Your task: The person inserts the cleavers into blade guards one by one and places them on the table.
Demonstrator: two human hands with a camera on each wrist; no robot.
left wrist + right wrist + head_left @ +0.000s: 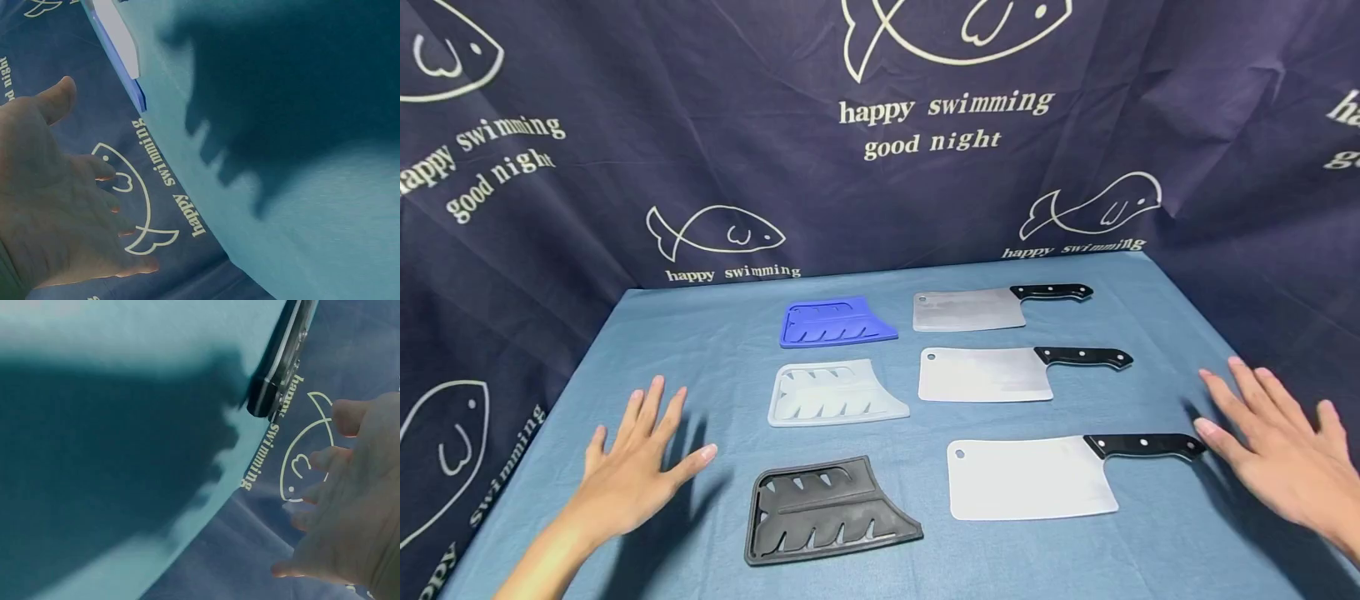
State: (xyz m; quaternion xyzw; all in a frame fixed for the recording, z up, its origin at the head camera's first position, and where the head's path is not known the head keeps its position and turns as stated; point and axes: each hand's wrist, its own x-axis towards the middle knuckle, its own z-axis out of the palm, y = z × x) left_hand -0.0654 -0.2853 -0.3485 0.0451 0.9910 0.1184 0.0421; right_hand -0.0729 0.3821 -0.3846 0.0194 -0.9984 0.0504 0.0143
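Three cleavers lie flat with blades to the left and black handles to the right: a far cleaver, a middle cleaver and a near cleaver. Left of them lie three blade covers: a blue one, a white one and a black one. My left hand hovers with fingers spread, left of the black and white covers. On the other side, my right hand is spread beside the near cleaver's handle, holding nothing. Both palms face down over their shadows.
A blue cloth covers the table. Dark navy fabric printed with fish and lettering hangs behind it and along both sides. In the right wrist view, handle ends overlap near the table's edge.
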